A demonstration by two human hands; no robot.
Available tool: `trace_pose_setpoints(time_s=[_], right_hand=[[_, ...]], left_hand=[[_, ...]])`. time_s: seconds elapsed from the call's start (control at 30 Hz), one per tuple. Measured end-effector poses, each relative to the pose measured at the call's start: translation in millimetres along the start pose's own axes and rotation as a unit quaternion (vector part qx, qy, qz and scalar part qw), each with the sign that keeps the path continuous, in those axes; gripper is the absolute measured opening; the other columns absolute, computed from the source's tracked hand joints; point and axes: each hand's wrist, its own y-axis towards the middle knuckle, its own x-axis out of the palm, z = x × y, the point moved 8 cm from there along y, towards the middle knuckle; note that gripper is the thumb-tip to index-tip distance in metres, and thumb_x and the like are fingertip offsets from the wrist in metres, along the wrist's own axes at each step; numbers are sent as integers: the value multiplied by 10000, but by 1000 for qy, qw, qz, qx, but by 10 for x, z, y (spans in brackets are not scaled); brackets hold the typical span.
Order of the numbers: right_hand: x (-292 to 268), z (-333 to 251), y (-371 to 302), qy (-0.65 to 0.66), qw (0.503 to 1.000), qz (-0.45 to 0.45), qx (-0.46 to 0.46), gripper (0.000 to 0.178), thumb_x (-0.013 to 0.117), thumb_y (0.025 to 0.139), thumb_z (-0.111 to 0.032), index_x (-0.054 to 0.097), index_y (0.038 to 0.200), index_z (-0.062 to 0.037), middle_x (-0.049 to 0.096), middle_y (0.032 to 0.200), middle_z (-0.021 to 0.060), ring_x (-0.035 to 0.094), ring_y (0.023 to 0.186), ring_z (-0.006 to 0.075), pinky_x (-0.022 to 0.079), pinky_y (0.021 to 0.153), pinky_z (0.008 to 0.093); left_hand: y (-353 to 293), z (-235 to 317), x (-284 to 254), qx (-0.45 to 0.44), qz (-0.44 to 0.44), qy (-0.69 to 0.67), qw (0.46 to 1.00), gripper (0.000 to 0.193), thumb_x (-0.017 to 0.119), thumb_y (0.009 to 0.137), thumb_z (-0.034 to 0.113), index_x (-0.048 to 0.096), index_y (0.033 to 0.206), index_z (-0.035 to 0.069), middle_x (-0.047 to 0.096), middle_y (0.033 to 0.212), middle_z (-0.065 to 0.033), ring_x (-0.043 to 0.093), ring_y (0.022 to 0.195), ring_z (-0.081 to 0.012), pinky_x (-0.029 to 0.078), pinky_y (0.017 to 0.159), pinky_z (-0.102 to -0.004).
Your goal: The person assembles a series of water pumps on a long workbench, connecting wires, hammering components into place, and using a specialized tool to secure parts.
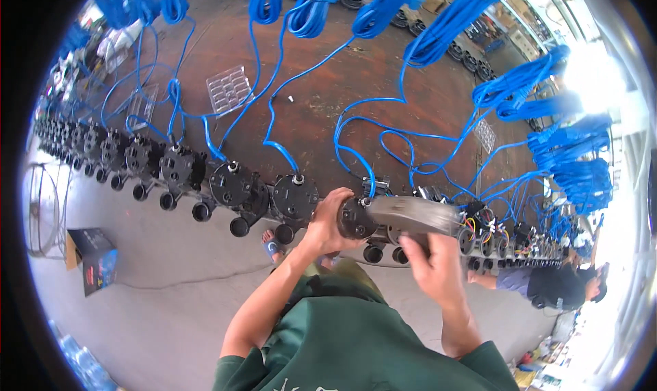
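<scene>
My left hand (328, 226) is wrapped around the side of a round black motor housing (356, 218) at the edge of the workbench. A blue cable enters this housing from above. My right hand (436, 268) grips a grey, metallic-looking tool (414, 214), smeared by motion, whose far end reaches over to the top of the same housing. What kind of tool it is, I cannot tell. Just left of my left hand sits another black housing (295, 198) with its own blue cable, and one more (236, 187) stands beyond it.
Similar housings (137, 155) line the bench edge to the left. On the right, open units show coloured wires (479, 226). Coiled blue cables (438, 38) and a clear plastic tray (230, 90) lie on the brown tabletop (308, 110). A person (554, 285) is at the right; a box (92, 259) stands left.
</scene>
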Motion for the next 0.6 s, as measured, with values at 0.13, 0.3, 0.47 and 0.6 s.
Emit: trace_pose_setpoints(time_s=[0.13, 0.3, 0.47, 0.6], right_hand=[[-47, 68, -210, -134, 965, 169, -150, 245, 689, 990, -90, 639, 1203, 20, 695, 730, 156, 690, 632, 357, 530, 601, 418], [192, 572, -109, -62, 992, -40, 103, 270, 711, 1009, -236, 651, 1115, 5, 672, 683, 172, 676, 577, 316, 500, 555, 404], [-149, -432, -16, 14, 989, 116, -96, 150, 714, 992, -102, 703, 1035, 41, 712, 736, 122, 675, 624, 208, 520, 609, 340], [727, 283, 64, -175, 984, -9, 13, 351, 685, 1015, -270, 605, 896, 50, 657, 688, 280, 660, 643, 505, 517, 556, 529]], left_hand=[[35, 82, 41, 0, -12, 17, 1000, 1039, 985, 542, 297, 493, 1402, -12, 535, 1425, -223, 571, 1292, -414, 462, 1094, -469], [8, 94, -35, -26, -19, 27, 999, 1011, 967, 559, 348, 514, 1396, 8, 539, 1413, -182, 582, 1268, -397, 472, 1066, -476], [-15, 65, -10, -15, -16, 5, 1000, 1007, 961, 559, 349, 514, 1392, 4, 541, 1398, -185, 580, 1273, -392, 473, 1050, -485], [22, 75, 20, -9, -20, 18, 1000, 1009, 963, 564, 356, 510, 1395, 8, 546, 1385, -185, 575, 1284, -393, 467, 1041, -486]])
